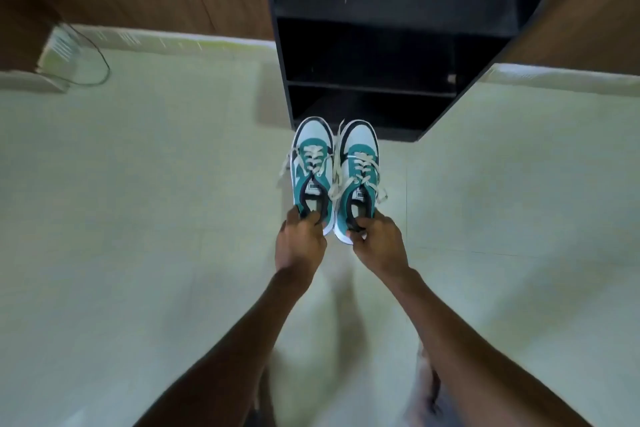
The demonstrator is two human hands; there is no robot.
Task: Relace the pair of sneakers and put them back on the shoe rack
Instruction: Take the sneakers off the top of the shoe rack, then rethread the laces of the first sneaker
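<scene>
Teal-and-white sneakers sit side by side, toes pointing at the black shoe rack [374, 87] just beyond them. Left hand [300, 242] pinches the heel collar of the left sneaker [311, 172]; right hand [376, 242] pinches the heel of the right sneaker [358, 173]. Pale laces [360, 163] are threaded on both, with loose ends trailing sideways over the pale green floor [156, 201].

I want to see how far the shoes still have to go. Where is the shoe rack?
In the head view the black shoe rack stands top centre against the wooden wall, just beyond the toes of the held sneakers.
</scene>
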